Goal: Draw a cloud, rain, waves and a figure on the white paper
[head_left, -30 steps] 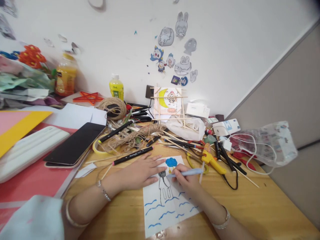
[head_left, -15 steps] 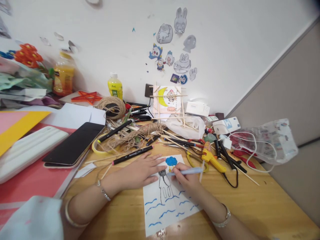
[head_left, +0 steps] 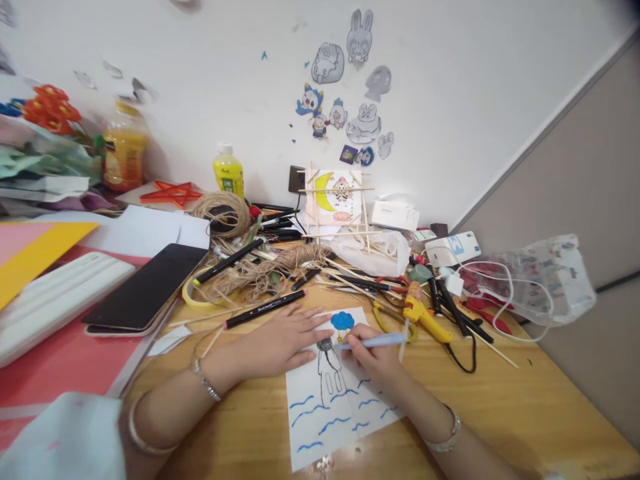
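A white sheet of paper (head_left: 313, 437) lies on the wooden table and bears a drawing: a blue cloud (head_left: 343, 321), a dark-topped figure or tower in black outline, and several blue wavy lines. My left hand (head_left: 283, 340) rests flat with fingers spread, its fingertips on the upper left of the sheet. My right hand (head_left: 370, 353) is closed around a light blue pen (head_left: 383, 341), its tip close to the paper just right of the dark top of the outline. The fingers partly hide the tip and the sheet's right edge.
A black marker (head_left: 265, 309) lies beyond my left hand. Twine (head_left: 280, 267), sticks and more markers clutter the back. A yellow glue gun (head_left: 425, 317) with its cord sits right of the sheet. A black tablet-like slab (head_left: 147, 287) and a white case (head_left: 63, 303) are at left.
The camera view has shifted very slightly. Both hands, the pen and the sheet stay in nearly the same places, with no clear new mark on the drawing.
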`<state>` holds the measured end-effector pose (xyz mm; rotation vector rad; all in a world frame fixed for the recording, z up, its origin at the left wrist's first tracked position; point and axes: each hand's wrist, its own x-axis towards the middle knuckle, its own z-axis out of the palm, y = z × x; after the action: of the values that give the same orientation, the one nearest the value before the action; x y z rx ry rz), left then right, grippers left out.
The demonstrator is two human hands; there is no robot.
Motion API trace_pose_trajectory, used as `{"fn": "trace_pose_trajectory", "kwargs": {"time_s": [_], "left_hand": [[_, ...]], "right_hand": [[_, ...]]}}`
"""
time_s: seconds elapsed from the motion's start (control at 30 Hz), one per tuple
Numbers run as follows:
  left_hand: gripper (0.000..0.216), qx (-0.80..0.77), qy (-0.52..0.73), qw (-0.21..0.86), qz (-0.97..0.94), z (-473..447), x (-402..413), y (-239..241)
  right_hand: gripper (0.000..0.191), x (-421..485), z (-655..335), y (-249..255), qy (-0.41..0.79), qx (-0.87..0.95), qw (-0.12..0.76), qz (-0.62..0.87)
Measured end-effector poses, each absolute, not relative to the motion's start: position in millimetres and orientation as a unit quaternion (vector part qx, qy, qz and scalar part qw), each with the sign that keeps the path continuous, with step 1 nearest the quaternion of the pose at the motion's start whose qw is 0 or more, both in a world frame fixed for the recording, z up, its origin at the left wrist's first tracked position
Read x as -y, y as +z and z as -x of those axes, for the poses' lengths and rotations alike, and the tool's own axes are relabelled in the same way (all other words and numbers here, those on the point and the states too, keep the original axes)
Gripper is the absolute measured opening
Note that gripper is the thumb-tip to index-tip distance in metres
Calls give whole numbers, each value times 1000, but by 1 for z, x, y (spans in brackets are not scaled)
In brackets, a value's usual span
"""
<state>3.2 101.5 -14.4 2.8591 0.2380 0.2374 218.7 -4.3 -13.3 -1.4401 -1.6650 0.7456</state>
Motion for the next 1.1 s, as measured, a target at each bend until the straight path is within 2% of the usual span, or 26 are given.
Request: {"fn": "trace_pose_trajectory", "kwargs": {"time_s": [0.57,1.1], "left_hand": [[46,-79,102,144,-981,-3,-102,-17],[46,-81,105,150,-980,-3,-102,-15]], "right_hand": [[36,6,-218,-15,335,614,432,570],[35,6,-219,-17,365,588,423,585]]}}
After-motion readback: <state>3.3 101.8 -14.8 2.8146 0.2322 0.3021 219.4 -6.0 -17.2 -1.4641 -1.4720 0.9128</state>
